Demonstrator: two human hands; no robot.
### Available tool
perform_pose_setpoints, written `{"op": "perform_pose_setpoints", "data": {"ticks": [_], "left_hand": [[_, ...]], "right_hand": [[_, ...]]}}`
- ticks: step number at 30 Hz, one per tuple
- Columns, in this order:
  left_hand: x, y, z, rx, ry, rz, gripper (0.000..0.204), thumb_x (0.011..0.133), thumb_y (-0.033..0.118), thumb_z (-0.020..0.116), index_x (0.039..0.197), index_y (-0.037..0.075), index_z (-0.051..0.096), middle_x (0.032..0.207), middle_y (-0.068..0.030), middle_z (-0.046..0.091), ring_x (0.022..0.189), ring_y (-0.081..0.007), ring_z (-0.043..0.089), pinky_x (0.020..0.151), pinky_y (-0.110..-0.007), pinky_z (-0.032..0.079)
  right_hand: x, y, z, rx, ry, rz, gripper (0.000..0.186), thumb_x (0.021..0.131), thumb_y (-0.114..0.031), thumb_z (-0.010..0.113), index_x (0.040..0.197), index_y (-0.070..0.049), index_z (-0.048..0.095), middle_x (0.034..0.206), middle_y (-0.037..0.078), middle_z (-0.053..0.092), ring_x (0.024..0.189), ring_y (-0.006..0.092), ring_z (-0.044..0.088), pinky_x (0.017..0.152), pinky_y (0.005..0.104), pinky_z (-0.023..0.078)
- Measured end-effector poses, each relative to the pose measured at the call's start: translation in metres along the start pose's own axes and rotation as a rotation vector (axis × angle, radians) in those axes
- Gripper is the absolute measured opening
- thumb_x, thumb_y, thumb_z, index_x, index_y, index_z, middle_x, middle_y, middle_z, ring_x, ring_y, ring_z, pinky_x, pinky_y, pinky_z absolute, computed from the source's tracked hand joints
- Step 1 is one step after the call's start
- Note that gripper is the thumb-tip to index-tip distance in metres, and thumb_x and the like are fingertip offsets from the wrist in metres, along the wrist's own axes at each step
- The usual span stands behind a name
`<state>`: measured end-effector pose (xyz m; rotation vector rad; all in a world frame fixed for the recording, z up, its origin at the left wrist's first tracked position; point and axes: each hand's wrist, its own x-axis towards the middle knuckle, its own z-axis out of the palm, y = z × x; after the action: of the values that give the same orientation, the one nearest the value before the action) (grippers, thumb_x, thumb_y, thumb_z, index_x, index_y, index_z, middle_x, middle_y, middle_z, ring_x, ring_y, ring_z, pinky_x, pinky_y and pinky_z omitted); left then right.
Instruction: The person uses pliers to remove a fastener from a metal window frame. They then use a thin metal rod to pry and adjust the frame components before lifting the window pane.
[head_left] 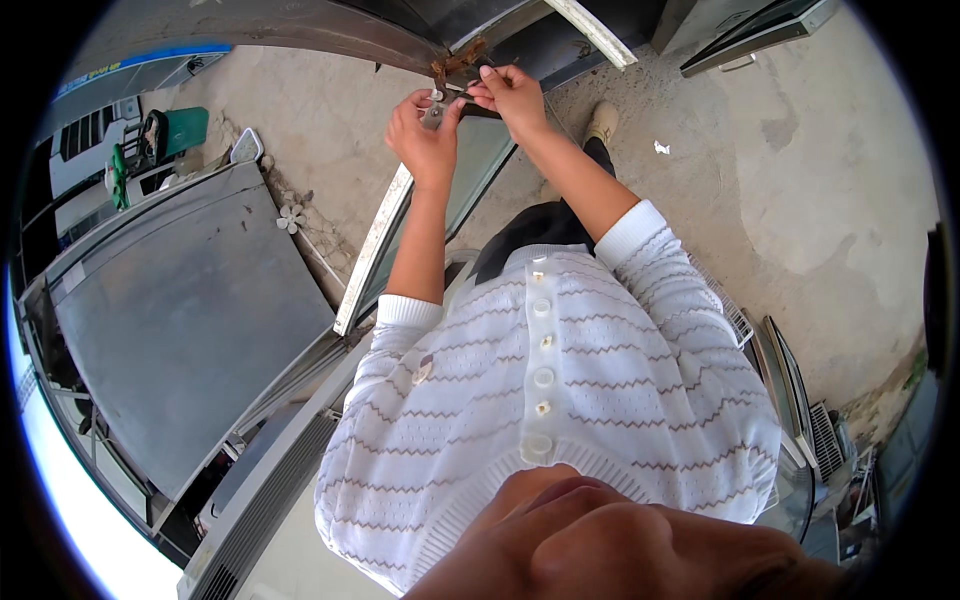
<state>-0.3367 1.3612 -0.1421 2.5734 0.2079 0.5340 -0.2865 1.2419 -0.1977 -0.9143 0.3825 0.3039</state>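
Observation:
At the top middle, both my hands work at the corner of a glass door (482,165) with a pale frame edge, beside a dark metal cabinet (300,32). My left hand (424,138) is closed round a small grey metal hinge plate (433,117) at that corner, thumb and fingers on either side of it. Close by on the right, my right hand (512,104) makes a pinch with thumb and fingers bent. Whatever sits in that pinch is small, dark and mostly hidden. A rusty bracket (458,62) on the cabinet's lower edge lies just beyond my fingers.
A large grey panel-topped unit (190,310) stands at the left. Beside it are a small white fan blade (290,218) and a green container (186,131). Another door panel (755,38) juts in at the upper right. Wire racks (826,440) and frames lean at the lower right.

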Motion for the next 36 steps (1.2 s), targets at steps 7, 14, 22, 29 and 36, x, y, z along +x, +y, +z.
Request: {"op": "perform_pose_setpoints", "data": {"ticks": [7,14,22,29,36], "left_hand": [[0.003,0.004,0.014,0.093,0.121,0.029,0.061,0.064,0.033,0.083,0.111,0.006,0.055,0.103,-0.0087,0.059,0.089,-0.0256,0.057,0.080,-0.038,0.042],[0.004,0.002,0.017,-0.019,0.098,-0.008,0.057,0.065,0.035,0.082,0.107,0.005,0.057,0.096,-0.0083,0.061,0.094,-0.0250,0.056,0.085,-0.039,0.040],[0.003,0.007,0.014,0.039,0.065,-0.129,0.052,0.064,0.035,0.081,0.102,0.009,0.055,0.097,-0.0036,0.056,0.096,-0.0248,0.050,0.088,-0.042,0.030],[0.007,0.003,0.020,0.060,0.088,-0.047,0.055,0.064,0.033,0.080,0.107,0.009,0.056,0.106,-0.0050,0.058,0.107,-0.0259,0.050,0.095,-0.043,0.027],[0.011,0.007,0.023,0.014,0.057,-0.055,0.052,0.065,0.027,0.079,0.107,0.006,0.057,0.105,-0.0062,0.060,0.098,-0.0264,0.056,0.090,-0.040,0.034]], "right_hand": [[0.001,0.007,-0.003,0.028,0.011,0.051,0.020,0.093,-0.019,0.056,0.092,0.001,0.052,0.084,0.013,0.066,0.073,0.0151,0.067,0.060,0.0230,0.054],[0.009,-0.001,-0.014,-0.160,-0.021,-0.147,0.021,0.094,-0.019,0.054,0.092,0.002,0.051,0.083,0.012,0.066,0.071,0.0147,0.066,0.058,0.0230,0.053],[0.018,0.007,-0.001,-0.027,0.056,-0.009,0.023,0.094,-0.019,0.054,0.092,0.004,0.050,0.084,0.015,0.065,0.073,0.0180,0.067,0.063,0.0258,0.056],[0.020,0.011,-0.003,0.066,0.060,0.073,0.022,0.094,-0.018,0.053,0.092,0.003,0.050,0.086,0.016,0.065,0.076,0.0188,0.067,0.064,0.0263,0.057],[0.030,0.024,-0.005,0.424,0.090,0.389,0.013,0.094,-0.013,0.051,0.094,0.000,0.051,0.091,0.014,0.063,0.074,0.0161,0.064,0.064,0.0229,0.058]]}}
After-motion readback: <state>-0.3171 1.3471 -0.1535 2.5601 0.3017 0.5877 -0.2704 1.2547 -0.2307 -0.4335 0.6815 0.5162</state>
